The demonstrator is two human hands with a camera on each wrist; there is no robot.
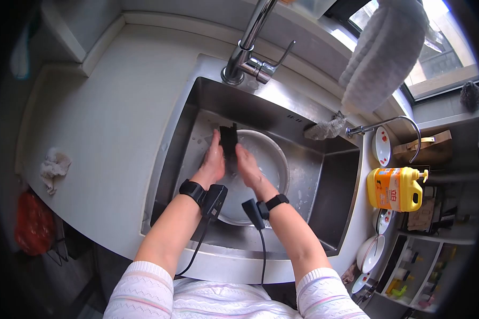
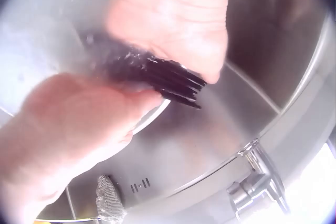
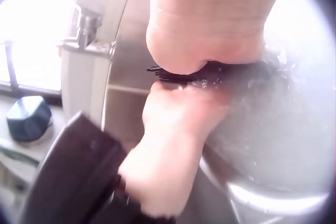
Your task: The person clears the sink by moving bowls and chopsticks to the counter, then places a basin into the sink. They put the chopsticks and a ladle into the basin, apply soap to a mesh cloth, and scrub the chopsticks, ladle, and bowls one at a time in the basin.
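1. Head view: daylight from the window (image 1: 447,58) at upper right; corners black, bench (image 1: 106,106) edge bowed.
2. Left wrist: hazy, lower right blown out, dark bundle (image 2: 176,80) partly blurred.
3. Right wrist: upper left overexposed; glare on the basin (image 3: 283,204) rim.

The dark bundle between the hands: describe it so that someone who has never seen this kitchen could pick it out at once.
Find the steel sink, then the round, pale basin in it. Near the basin's far edge, the dark bundle sits between the left hand and the right hand. Unlike the black wristbands, it is many thin, straight sticks with uneven ends.
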